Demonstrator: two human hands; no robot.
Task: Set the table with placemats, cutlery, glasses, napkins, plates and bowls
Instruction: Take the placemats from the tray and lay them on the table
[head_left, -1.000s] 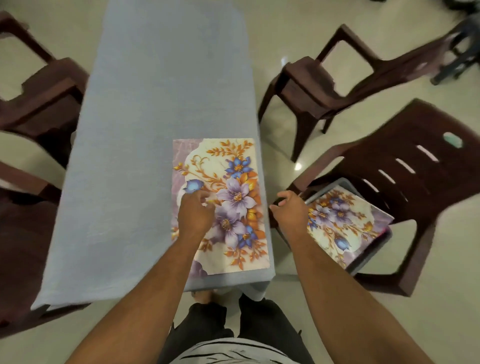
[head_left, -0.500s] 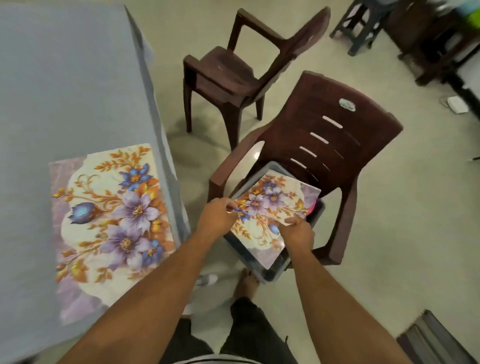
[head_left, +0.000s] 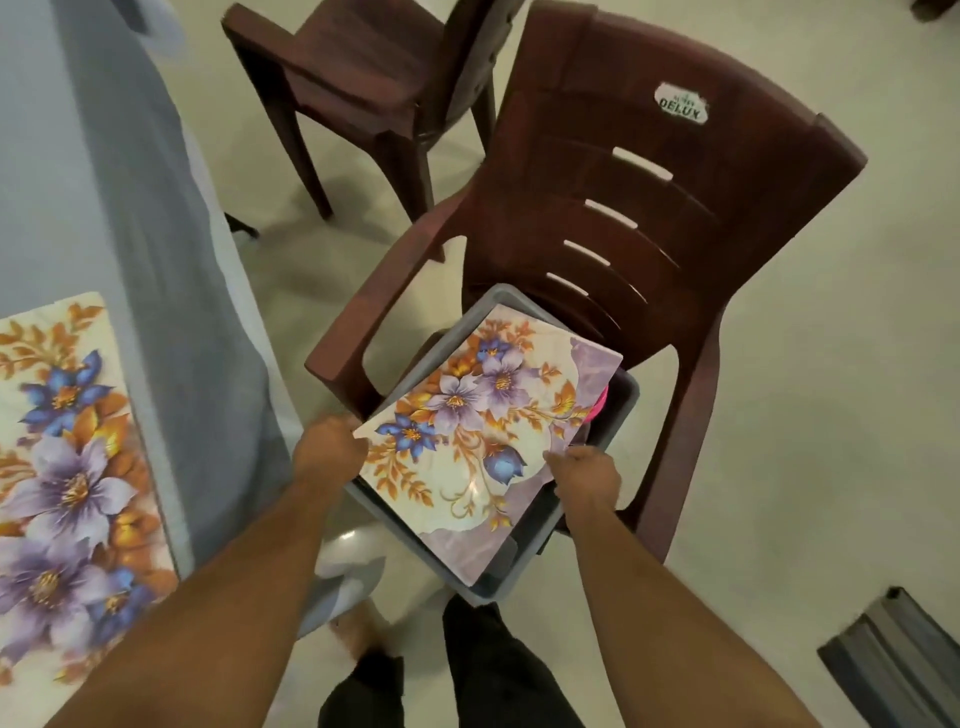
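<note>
A: Head cam: where's the floral rectangular placemat (head_left: 483, 431)?

B: On the grey plastic bin (head_left: 621, 402) on the brown plastic chair (head_left: 649, 208); left hand (head_left: 328, 451) and right hand (head_left: 587, 475) both pinch its edges.

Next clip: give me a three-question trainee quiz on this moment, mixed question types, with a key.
1. True or false: the grey bin sits on the floor.
2. Which hands hold the floral placemat over the bin? A) left only B) right only C) both
3. Fill in: another placemat already lies on the ____.

Key
1. False; it rests on the brown chair.
2. C; the left hand and the right hand each have a grip on an edge.
3. Table.
</note>
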